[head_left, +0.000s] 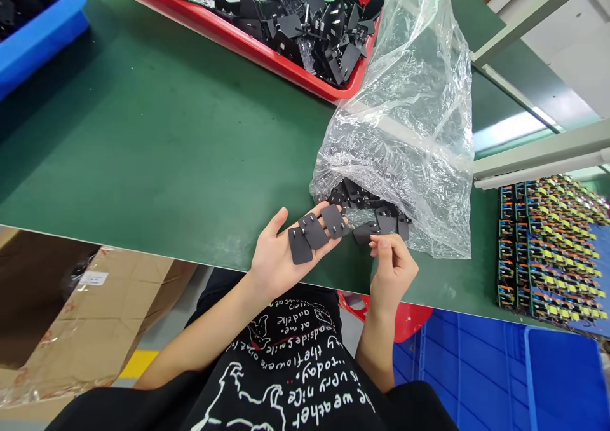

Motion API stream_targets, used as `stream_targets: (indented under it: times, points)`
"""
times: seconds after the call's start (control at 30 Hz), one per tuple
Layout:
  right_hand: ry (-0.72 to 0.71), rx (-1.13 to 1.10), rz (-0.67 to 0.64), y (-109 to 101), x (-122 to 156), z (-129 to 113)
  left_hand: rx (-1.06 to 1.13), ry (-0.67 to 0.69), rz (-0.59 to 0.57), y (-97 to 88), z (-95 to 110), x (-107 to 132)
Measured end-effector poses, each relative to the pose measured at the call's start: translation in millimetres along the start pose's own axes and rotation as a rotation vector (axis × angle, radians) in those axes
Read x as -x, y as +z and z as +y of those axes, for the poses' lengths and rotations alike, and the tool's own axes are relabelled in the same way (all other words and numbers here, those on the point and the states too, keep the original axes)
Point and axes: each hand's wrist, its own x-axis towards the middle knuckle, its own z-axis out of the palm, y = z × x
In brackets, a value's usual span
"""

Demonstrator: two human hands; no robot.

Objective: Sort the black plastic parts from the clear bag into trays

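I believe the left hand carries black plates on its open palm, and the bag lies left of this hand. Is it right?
Not quite: the head view shows the bag to the right of the left hand, which carries black plates on its open palm.

White lettering is printed across the front of the black shirt. Among its lines, "weather", "is very nice", "today", "the flowers", "roadside smile", "at me" and "and the" can be made out. Of the word set before "weather", only "he" is shown clearly. The smaller words along the far edge of the print are bent by the folds of the cloth and cannot be read with certainty. A white label is stuck on the cardboard box at the left of the view; faint marks are borne by it, but they are too small to be read
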Motion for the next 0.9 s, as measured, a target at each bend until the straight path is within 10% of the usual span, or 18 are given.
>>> stream_targets:
  times: [0.33,0.6,0.73,0.9]
  points:
    - [-0.052,0.05,-0.054,-11.7,-0.4,0.7,-0.107,0.019,0.016,19.3,17.0,1.5]
    - [-0.757,0.175,-0.263,-4.8,-105.9,-42.4,-0.485,0.06,-0.147,104.6,92.6,-44.7]
    - [-0.811,0.287,-0.317,47.2,-167.2,-26.7,-0.58,-0.018,-0.205,92.0,116.4,-84.6]
    - [-0.535,0.332,-0.44,90.3,-192.5,27.4,-0.582,-0.016,-0.102,58.5,123.1,-103.3]
